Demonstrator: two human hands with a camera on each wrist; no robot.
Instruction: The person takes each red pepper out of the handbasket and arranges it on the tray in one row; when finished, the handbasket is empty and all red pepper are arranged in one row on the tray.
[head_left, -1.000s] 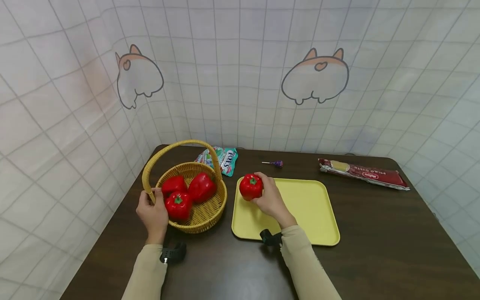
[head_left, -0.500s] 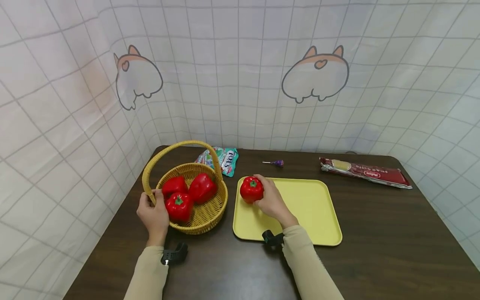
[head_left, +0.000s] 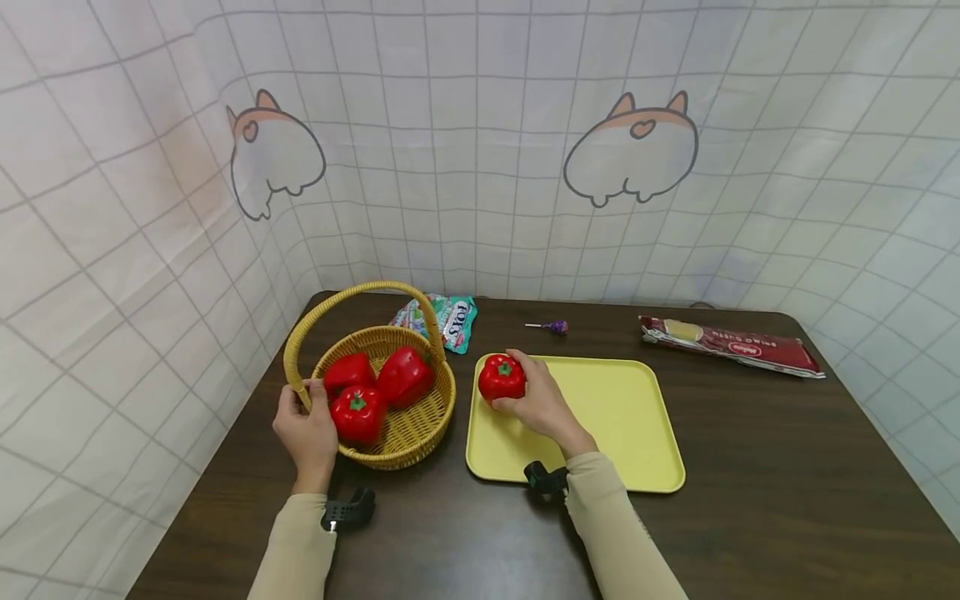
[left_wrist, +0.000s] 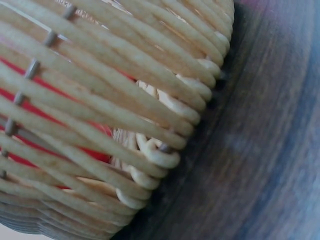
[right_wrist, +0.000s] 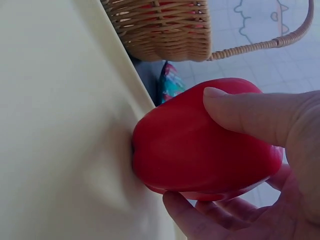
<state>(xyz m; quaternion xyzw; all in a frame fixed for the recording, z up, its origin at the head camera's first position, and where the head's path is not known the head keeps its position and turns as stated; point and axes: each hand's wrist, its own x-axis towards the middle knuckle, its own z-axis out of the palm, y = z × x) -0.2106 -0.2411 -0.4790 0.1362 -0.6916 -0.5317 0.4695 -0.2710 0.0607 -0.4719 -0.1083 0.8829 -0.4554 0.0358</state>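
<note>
A round yellow wicker basket (head_left: 408,433) with a tall arched handle (head_left: 375,286) stands on the left of the table. Inside lie three red bell peppers (head_left: 359,414). My left hand (head_left: 307,429) grips the foot of the handle at the basket's left side. The left wrist view shows the woven wall (left_wrist: 115,95) close up, with red behind its gaps; the hand is not seen there. My right hand (head_left: 542,402) holds another red bell pepper (right_wrist: 195,145) between thumb and fingers, over the left end of a yellow tray (head_left: 607,425). I cannot tell whether that pepper touches the tray.
Behind the basket lies a teal FOX'S candy bag (head_left: 453,323). A purple lollipop (head_left: 557,327) is beyond the tray. To the right at the back is a long dark red packet (head_left: 738,346). A gridded white curtain (head_left: 487,167) hangs behind the table (head_left: 427,533).
The head view has shifted slightly. The held pepper moves only a little over the tray's left end, and both hands keep their holds.
</note>
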